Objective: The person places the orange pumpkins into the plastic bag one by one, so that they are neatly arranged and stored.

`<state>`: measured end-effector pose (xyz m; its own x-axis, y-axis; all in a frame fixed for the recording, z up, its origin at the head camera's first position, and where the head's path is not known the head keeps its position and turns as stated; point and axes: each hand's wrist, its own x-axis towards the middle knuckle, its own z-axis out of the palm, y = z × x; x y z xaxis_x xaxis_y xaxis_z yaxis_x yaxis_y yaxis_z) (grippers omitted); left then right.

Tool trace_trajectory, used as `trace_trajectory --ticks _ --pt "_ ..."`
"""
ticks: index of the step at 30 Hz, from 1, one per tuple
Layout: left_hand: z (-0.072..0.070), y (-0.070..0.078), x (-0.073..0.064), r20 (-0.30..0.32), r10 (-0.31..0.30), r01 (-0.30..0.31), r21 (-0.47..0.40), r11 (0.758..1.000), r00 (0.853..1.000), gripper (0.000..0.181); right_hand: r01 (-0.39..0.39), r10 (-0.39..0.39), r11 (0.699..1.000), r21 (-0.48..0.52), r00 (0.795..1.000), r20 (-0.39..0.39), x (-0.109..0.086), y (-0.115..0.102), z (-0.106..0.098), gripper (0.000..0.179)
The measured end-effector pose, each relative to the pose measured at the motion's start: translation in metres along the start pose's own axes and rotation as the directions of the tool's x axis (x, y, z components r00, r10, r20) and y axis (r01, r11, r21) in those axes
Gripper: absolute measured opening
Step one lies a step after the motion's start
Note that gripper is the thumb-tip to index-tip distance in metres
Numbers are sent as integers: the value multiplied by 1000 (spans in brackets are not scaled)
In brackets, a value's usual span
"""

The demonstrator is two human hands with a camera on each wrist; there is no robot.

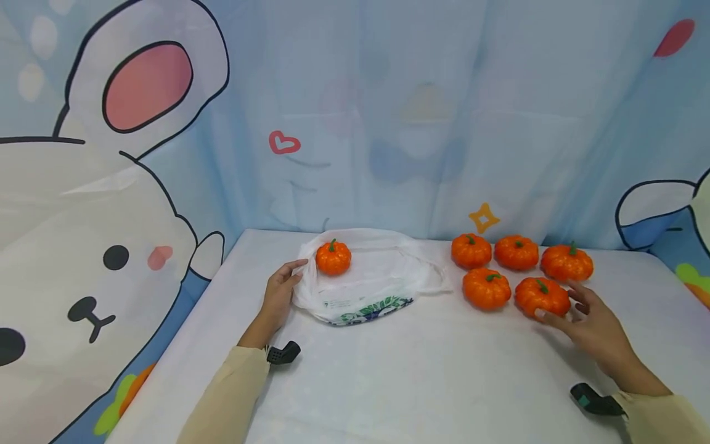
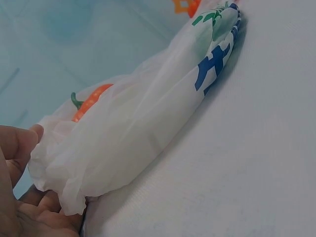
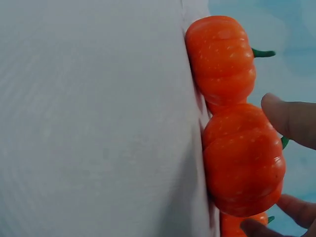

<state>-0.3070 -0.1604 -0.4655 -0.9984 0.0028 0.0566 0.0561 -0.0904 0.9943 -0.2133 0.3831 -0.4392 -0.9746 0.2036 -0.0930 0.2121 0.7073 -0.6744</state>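
My left hand (image 1: 279,295) pinches the left edge of a white plastic bag (image 1: 383,271) that lies on the table with its mouth spread. In the left wrist view, thumb and fingers show on either side of the thin bag edge. One small orange toy pumpkin (image 1: 333,257) with a green stem sits in the bag, near that hand. At the right, my right hand (image 1: 596,327) is spread around the front right pumpkin (image 1: 540,297), thumb at its near side and fingers at its right. In the right wrist view, the thumb overlaps this pumpkin (image 3: 244,163) near its stem.
Beside the held-out hand, another pumpkin (image 1: 486,288) stands in the front row. Behind are three more: left (image 1: 471,251), middle (image 1: 516,252) and right (image 1: 567,263). A white cloth covers the table (image 1: 421,376). A printed blue curtain (image 1: 421,123) hangs behind.
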Motion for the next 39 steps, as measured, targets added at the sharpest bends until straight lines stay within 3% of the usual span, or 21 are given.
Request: trace_trajectory --ticks 15,19,27,34,39 --pt "0 -1 0 -4 -8 8 9 1000 1000 34 8 -8 1000 -4 1000 -27 2 6 0 103" --pt "0 -1 0 -3 -11 11 20 1000 1000 34 20 -19 1000 10 997 -74 -2 1 -3 99" --pt "1 -1 0 -4 -6 6 9 1000 1000 34 137 -130 990 25 975 -181 -19 -33 -3 93" --pt "0 -2 1 4 4 -4 -11 1000 1000 34 253 -236 959 124 962 -136 -39 -68 8 90" --pt "0 -2 0 10 1 -1 -10 1000 1000 35 391 -377 904 175 920 -109 -47 -94 25 82"
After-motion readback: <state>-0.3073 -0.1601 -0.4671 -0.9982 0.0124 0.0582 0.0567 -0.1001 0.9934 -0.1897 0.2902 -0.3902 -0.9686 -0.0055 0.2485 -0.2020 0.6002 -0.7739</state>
